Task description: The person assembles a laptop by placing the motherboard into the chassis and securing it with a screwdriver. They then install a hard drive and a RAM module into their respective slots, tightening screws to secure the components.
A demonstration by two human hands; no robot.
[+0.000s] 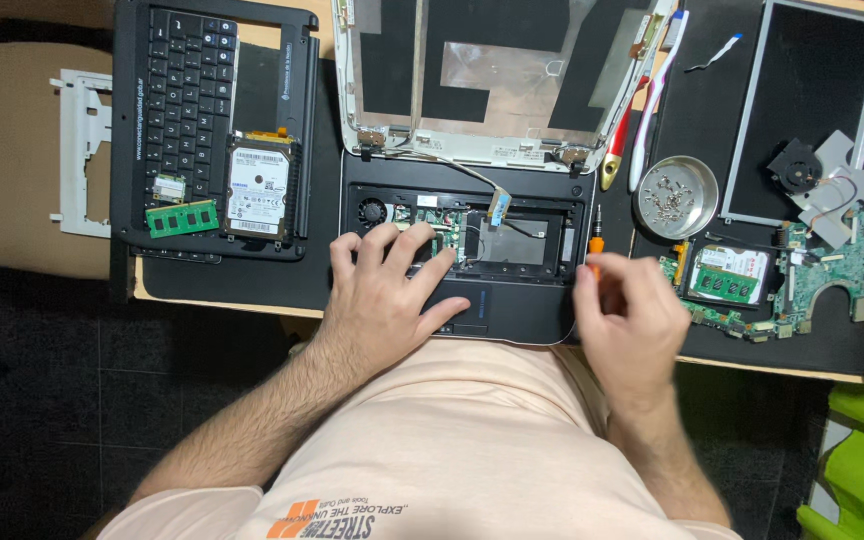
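At the table's left edge a white bracket point(80, 150) lay on a tan seat just off the table. Beside it, at the far left corner, a keyboard tray point(214, 125) held a hard drive point(258, 190), a green memory stick point(182, 218) and a small card point(168, 186), all close together at its near end. A strip of bare mat point(237, 285) ran between that tray and the near edge, the only open room on the left.

At the middle of the near edge sat the opened laptop point(467, 250), its lid point(492, 75) tipped back toward the far edge and its inner board point(439, 222) exposed. The left hand point(387, 300) lay flat on the laptop's front, fingers spread and closed on nothing, fingertips reaching the open bay. The right hand point(627, 320) hovered at the laptop's right front corner, fingers pinched shut on a small orange-handled screwdriver point(597, 245) that stood nearly upright beside the case.

Just right of the lid lay a red-handled tool point(620, 145) and a white one point(652, 100), side by side. A round metal dish point(677, 197) near them held a scatter of small screws point(667, 192). Further right, a dark screen panel point(812, 100) leaned by the far right corner, with a fan point(795, 165) and a green mainboard point(802, 275) crowding the right edge. Little free room showed there. Dark tiled floor point(42, 380) lay below the near edge.
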